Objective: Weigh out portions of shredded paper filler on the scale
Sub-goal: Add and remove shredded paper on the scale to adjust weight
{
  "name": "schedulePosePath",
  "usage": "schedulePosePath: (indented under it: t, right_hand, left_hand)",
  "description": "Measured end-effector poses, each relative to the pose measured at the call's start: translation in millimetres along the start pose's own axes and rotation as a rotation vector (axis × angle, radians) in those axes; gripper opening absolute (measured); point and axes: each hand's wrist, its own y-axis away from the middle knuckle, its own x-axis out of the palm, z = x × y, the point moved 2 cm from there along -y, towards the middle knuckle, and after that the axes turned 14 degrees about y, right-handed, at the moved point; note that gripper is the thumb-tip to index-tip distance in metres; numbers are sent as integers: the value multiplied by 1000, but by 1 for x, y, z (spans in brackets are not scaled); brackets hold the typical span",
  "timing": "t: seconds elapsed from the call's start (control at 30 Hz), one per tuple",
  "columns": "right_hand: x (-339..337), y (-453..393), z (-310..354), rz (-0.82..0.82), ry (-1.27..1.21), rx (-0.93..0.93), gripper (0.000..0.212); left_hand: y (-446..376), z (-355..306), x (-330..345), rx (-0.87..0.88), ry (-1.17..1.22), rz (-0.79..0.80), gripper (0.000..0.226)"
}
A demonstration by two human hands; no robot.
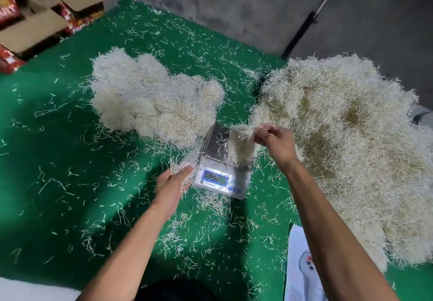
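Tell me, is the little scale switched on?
On, it seems. The scale's display glows blue. The digits are too blurred to read.

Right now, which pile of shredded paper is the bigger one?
The pile on the right, beside the right hand. It spreads far wider than the paler left pile beyond the scale.

Your left hand and right hand are both bare, with no gloves, rings, watch or wristband showing. Your forearms are uncovered right down to the bottom edge of the view; no sleeve or cuff reaches them. Dark clothing shows low between your arms.
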Motion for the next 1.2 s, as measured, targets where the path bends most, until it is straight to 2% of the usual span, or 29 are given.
schedulePosePath:
  t: [0.13,0.23,0.37,0.53,0.87,1.1,1.17,1.2]
  right_hand:
    - [-4,-15,29,-124,228,-125,11]
    - [-4,-26,35,-165,446,-164,22]
    - [-6,-30,32,-251,472,-115,49]
    - [-7,-27,27,-279,449,-92,55]
    - [2,-13,32,-228,420,-78,61]
    - [21,-1,19,-172,431,-133,60]
    - [32,11,6,-59,349,-149,62]
    - [42,20,-3,64,280,-148,65]
  left_hand:
    - [-4,8,1,-12,8,-21,113]
    - [-6,9,2,-15,2,-20,112]
    - [-7,4,2,-9,-5,-20,112]
    - [-6,7,3,-16,-7,-24,119]
    - [-4,10,3,-22,-20,-33,114]
    - [0,11,1,-36,-52,-42,109]
    - [1,13,1,-40,-63,-50,106]
    - [2,13,2,-39,-77,-52,105]
